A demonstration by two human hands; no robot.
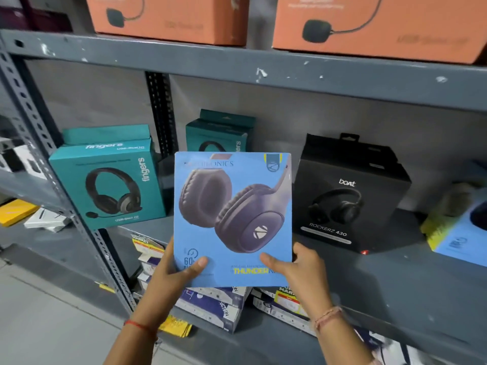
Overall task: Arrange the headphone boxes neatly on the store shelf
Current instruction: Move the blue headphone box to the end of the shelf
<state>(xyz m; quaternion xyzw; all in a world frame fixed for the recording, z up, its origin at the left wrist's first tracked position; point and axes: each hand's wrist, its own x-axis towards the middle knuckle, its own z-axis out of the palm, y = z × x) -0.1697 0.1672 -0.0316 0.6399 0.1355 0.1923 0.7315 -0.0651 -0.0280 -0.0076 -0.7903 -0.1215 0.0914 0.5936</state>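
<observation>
A light blue headphone box (233, 206) is held upright in front of the grey metal shelf (395, 275). My left hand (174, 272) grips its lower left corner and my right hand (297, 270) grips its lower right corner, thumbs on the front face. On the shelf stand a teal headphone box (108, 185) at the left, with another teal one behind it, a further teal box (218, 135) behind the blue one, and a black headphone box (347, 196) at the right. A second light blue box (458, 233) lies at the far right edge.
Orange boxes (168, 17) sit on the upper shelf. Small white and blue boxes (210, 304) are piled on the lower shelf. A slotted upright post (66, 201) runs down the left. Yellow and white items (15, 212) lie on the neighbouring shelf at the left.
</observation>
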